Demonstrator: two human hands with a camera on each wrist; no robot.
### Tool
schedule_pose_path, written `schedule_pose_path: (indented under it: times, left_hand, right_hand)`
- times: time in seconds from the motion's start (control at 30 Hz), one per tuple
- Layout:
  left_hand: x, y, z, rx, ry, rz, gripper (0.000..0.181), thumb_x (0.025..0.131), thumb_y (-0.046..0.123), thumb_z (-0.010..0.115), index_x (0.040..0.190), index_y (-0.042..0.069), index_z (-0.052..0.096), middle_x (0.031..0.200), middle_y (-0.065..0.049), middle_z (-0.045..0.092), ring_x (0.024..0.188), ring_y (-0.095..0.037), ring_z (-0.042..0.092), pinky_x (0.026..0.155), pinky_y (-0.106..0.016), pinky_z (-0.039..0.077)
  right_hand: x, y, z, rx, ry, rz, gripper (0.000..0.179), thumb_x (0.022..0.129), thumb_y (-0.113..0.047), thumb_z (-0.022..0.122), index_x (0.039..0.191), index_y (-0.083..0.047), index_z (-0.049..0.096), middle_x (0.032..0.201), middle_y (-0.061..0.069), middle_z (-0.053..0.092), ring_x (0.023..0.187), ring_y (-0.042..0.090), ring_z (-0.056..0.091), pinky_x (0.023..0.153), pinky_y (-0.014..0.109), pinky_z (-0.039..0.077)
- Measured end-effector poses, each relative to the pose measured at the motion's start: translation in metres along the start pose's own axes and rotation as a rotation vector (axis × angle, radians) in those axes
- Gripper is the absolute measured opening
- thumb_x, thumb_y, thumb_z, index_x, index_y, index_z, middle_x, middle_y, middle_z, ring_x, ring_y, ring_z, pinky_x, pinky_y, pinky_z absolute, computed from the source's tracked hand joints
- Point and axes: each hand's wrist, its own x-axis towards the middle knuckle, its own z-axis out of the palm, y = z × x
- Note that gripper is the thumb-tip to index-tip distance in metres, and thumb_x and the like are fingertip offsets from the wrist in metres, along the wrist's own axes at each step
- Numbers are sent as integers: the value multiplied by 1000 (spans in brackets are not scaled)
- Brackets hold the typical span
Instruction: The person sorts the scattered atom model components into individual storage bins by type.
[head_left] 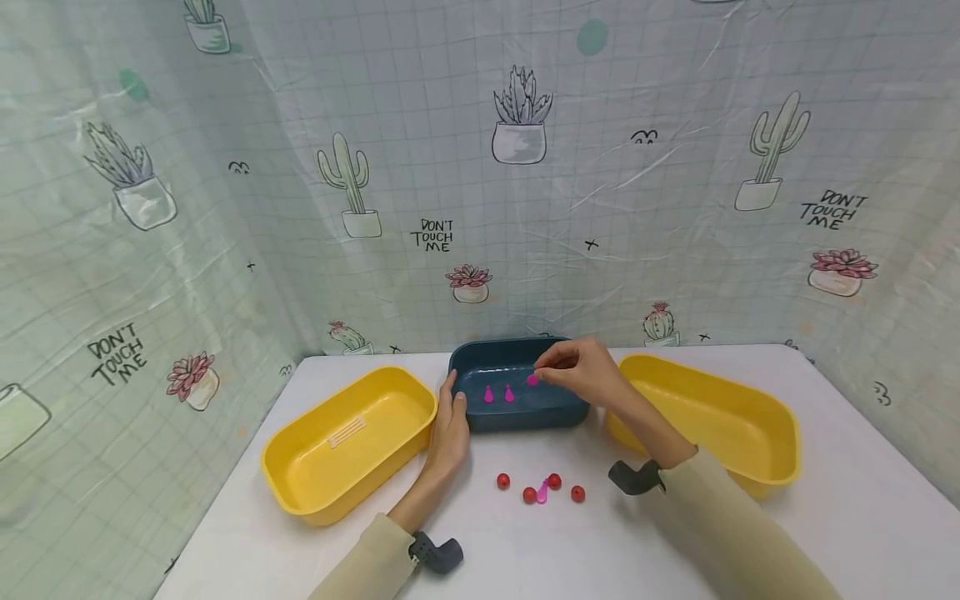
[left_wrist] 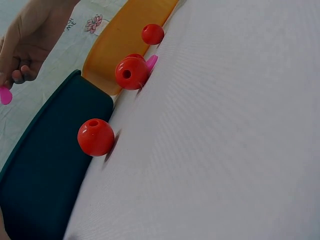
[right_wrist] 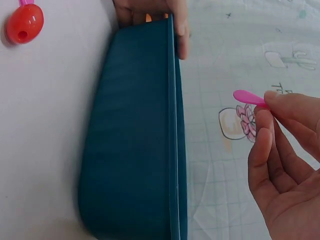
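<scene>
My right hand (head_left: 581,367) pinches a small pink teardrop-shaped piece (right_wrist: 247,97) between thumb and fingertips, above the right part of a dark blue tub (head_left: 525,419). Two similar pink pieces (head_left: 498,394) lie inside that tub. At the tub's left end, my left hand (head_left: 448,437) holds the corner, its thumb by the front wall and its fingers at the rim. In front of the tub, several red beads (left_wrist: 96,137) with holes sit on the white table. Among them lies one more pink piece (head_left: 542,492).
A yellow tub (head_left: 337,504) stands angled on the left, with a pale slotted strip (head_left: 347,432) lying in it. Another yellow tub (head_left: 783,450) is on the right, partly behind my right forearm. A printed curtain (head_left: 525,208) hangs behind the table (head_left: 525,558).
</scene>
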Motion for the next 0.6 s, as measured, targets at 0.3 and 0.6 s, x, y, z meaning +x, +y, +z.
schedule_pose_path:
  times: [0.3,0.6]
  left_hand:
    - [3,-1,0,-14,3,1,52,114,33,32,164,24,26,173,-4,24,160,-29,23,130,-55,19]
    - [3,-1,0,-15,3,-3,52,113,31,32,165,24,26,173,-4,24,160,-29,24,129,-55,20]
  right_hand:
    - [11,3,-1,9,-11,6,19,95,-16,76,110,-6,79,98,7,79,83,22,72,77,30,62]
    - [22,5,3,-32,7,-6,10,95,-16,75,101,-9,76,92,6,78,82,26,72,73,26,59]
